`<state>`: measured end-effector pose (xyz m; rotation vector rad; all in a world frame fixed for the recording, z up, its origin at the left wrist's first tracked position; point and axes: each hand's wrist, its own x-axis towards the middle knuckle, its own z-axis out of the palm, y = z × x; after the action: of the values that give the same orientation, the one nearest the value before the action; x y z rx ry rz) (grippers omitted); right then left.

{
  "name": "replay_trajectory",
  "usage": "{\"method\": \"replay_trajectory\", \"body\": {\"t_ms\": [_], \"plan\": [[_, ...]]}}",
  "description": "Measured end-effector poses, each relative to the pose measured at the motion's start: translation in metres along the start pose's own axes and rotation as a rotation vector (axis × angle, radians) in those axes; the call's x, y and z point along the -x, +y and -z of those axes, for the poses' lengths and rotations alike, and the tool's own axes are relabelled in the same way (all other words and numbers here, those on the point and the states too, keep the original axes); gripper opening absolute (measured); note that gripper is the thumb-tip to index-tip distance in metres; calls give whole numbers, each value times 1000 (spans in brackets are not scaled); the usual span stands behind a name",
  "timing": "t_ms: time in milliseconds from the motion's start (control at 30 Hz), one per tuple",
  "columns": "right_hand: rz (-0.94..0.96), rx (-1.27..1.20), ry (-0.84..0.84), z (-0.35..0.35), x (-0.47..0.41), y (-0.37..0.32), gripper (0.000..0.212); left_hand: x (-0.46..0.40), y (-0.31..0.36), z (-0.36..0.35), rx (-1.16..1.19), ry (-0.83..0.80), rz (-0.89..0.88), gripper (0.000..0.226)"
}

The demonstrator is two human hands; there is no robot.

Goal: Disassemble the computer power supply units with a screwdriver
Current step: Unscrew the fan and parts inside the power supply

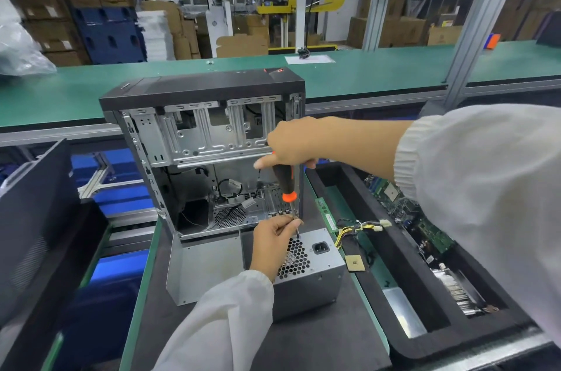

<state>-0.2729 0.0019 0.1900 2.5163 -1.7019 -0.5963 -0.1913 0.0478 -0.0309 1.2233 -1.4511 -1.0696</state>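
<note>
A grey metal power supply unit (pixel 315 273) with a honeycomb fan grille and a power socket lies on the dark work mat, in front of an open computer case (pixel 200 140). My right hand (pixel 294 140) grips the top of a black and orange screwdriver (pixel 285 185), held upright with its tip down at the unit's upper edge. My left hand (pixel 273 243) rests on the grille and pinches the screwdriver's thin shaft near the tip. A bundle of yellow and black cables (pixel 358 228) runs from the unit to the right.
A black tray (pixel 425 337) on the right holds a green circuit board (pixel 409 212), a memory stick and a heatsink. A small square chip (pixel 354 263) lies beside the unit. A dark panel (pixel 33 219) leans at the left. A green conveyor (pixel 364 73) runs behind the case.
</note>
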Motion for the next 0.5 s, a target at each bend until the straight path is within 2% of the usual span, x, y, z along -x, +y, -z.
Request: {"method": "replay_trajectory", "body": {"t_ms": [33,100,167,200,300,400,433,500], "plan": [[29,52,15,-1,-2,-2,60,0,-1,1,-4,-9,-1,12],[89,87,-58,2,-4,-2,47,0,-2,2,-11,-49,-3,12],[133,40,-154,8,-3,0,20,0,-2,2,-40,-97,-10,15],[162,-12,-184,11,-1,2,18,0,-2,2,-49,-112,-7,17],[201,-85,-220,17,5,1,36,0,-4,2,-73,-116,0,21],[28,-60,-193,16,12,-6,64,0,-5,0,-106,-102,-2,21],[-11,6,-146,12,14,-9,68,0,-4,0,-113,-101,3,21],[-4,178,-35,4,14,-12,57,1,-4,0,-118,-108,8,17]]}}
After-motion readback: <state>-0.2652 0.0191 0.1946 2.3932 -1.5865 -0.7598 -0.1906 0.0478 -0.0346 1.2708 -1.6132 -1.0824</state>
